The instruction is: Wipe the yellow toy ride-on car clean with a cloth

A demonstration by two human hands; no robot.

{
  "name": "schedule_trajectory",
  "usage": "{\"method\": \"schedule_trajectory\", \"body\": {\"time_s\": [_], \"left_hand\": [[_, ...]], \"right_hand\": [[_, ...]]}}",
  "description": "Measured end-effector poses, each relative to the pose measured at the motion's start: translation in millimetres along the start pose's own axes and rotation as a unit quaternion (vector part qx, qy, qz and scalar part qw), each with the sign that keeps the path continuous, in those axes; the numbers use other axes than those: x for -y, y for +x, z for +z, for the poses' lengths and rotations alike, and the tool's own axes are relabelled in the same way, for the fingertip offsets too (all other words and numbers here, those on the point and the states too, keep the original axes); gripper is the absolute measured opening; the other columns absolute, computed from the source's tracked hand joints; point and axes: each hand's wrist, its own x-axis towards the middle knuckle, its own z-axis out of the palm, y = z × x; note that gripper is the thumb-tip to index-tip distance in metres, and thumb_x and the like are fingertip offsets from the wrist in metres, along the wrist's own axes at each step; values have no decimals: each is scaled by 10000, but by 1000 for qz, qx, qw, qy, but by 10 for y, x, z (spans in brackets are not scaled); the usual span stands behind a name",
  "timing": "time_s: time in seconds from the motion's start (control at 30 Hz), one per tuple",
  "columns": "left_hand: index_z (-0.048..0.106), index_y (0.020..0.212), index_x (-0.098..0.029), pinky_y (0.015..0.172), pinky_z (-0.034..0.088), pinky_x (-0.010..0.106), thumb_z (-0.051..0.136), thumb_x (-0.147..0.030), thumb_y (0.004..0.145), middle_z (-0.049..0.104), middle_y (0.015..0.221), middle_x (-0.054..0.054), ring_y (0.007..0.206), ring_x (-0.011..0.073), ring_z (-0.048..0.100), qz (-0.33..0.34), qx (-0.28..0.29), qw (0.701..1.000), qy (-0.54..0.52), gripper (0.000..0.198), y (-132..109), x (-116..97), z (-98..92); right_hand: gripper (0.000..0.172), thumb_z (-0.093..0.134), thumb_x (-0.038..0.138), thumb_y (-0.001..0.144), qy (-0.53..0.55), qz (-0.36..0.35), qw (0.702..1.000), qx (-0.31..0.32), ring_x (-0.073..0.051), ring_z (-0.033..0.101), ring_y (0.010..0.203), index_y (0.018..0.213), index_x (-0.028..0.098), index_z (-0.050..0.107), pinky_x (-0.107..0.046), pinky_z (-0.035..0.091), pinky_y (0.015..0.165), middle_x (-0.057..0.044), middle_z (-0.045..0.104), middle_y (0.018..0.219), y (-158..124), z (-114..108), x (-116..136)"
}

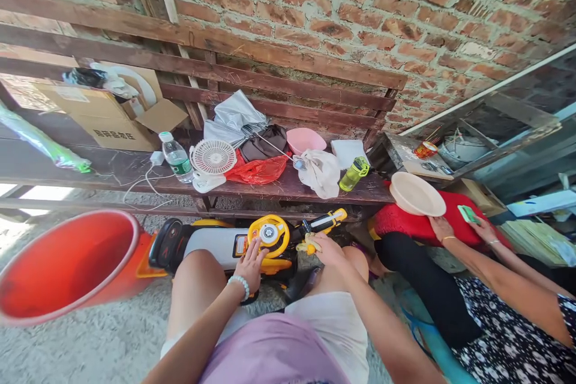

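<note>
The ride-on toy (207, 245) stands between knees and bench (270, 191), steering wheel (269, 233) mounted; left hand (250, 265), fingers slightly spread, rests on it, right hand (329, 251) pinches a soft yellow item (309, 244), work remaining indeterminable.

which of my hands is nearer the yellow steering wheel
Left. The left hand lies over the lower edge of the steering wheel; the right hand is farther off, to its right.

Left hand (249, 264) is palm down, fingers extended, slightly spread. Right hand (329, 250) is curled in a grip. Left forearm (204, 330) and right forearm (382, 315), both bare, slant forward and inward. Knees (198, 270) bent, apart.
</note>
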Motion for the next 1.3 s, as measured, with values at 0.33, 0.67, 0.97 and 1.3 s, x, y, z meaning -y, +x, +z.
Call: {"method": "schedule_trajectory", "body": {"time_s": [0.33, 0.67, 0.97, 1.3], "left_hand": [[366, 1607, -198, 1213, 330, 563, 498, -84, 782, -53, 1747, 99, 1615, 287, -40, -7, 5, 1000, -1, 844, -4, -16, 19], [347, 1615, -253, 1206, 321, 587, 511, -91, 729, -55, 1749, 60, 1617, 263, -30, -2, 27, 1000, 7, 916, -27, -8, -11], [307, 1636, -202, 1197, 318, 595, 542, -108, 734, -84, 1738, 118, 1611, 321, -50, -28, 19, 999, 25, 936, 44, -36, 106], [302, 1636, -217, 1201, 294, 629, 576, -135, 734, -111, 1737, 97, 1611, 330, -70, -9, 21, 1000, -8, 946, 51, -27, 73]], "right_hand": [[441, 545, 362, 958, -65, 108, 988, -89, -276, 576, 1172, 1385, 285, 624, -355, 461, 972, -90, 595, 1407, 559, -641, 138], [350, 534, 245, 940, -130, 185, 974, 27, -306, 680, 1148, 1222, 154, 721, -380, 505, 921, -190, 657, 1315, 902, -692, -53], [238, 591, 291, 916, -111, 80, 990, 39, -248, 691, 1117, 1073, 245, 762, -305, 472, 913, -84, 749, 1187, 842, -565, 120], [410, 514, 356, 965, 96, 10, 991, -91, -225, 626, 1178, 1341, 273, 657, -304, 463, 999, -40, 685, 1338, 694, -505, 672]]}}
